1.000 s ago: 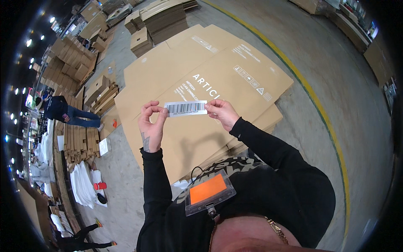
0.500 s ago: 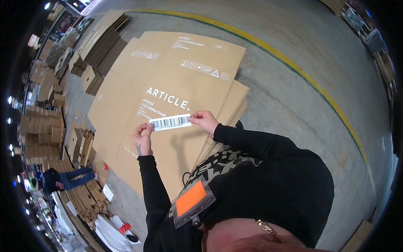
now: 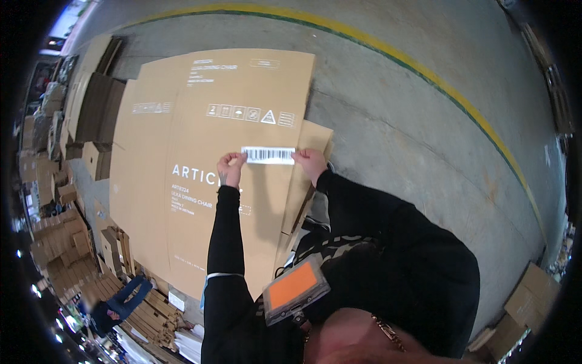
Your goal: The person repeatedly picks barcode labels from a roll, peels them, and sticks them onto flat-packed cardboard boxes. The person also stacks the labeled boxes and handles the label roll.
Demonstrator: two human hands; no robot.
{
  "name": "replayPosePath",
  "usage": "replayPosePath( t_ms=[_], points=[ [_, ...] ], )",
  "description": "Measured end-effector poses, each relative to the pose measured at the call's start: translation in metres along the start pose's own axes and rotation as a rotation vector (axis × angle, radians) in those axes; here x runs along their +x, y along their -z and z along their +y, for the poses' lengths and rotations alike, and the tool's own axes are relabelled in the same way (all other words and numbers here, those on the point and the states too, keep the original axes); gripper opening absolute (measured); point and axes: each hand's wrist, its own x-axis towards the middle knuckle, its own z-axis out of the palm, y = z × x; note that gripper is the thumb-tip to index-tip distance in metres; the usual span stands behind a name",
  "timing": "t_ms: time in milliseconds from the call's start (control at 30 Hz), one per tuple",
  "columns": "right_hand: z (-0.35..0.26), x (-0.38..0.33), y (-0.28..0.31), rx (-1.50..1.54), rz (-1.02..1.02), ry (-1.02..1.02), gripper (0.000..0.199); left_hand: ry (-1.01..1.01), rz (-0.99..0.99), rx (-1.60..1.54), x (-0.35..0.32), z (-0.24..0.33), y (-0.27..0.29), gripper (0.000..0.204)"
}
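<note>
Flattened cardboard carton [image 3: 200, 182] on concrete, barcode label [image 3: 268, 155] stretched between left hand [image 3: 230, 168] and right hand [image 3: 310, 164], grips pinched on its ends

A white barcode label [image 3: 268, 155], a level strip, lies over the flattened brown cardboard box [image 3: 236, 91].

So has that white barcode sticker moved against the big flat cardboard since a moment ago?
Yes. The barcode sticker, stretched between the left hand and right hand, now sits higher on the flat cardboard sheet, up by the row of white handling symbols instead of near the large white lettering.

Flattened carton [image 3: 242, 79] print partly behind left hand [image 3: 230, 168], distant box stacks [image 3: 54, 261] blurred
</note>
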Motion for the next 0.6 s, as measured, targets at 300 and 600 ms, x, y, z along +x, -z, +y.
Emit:
replayPosePath(
  t_ms=[300,600],
  points=[
    [-0.030,0.075,0.035,-0.113,0.081,-0.040,0.023,0.108,0.021,-0.189,0.037,0.017,-0.046,0.018],
    [-0.030,0.052,-0.010,0.039,0.005,0.033,0.021,-0.005,0.132,-0.124,0.045,0.016,0.000,0.022]
  ],
)
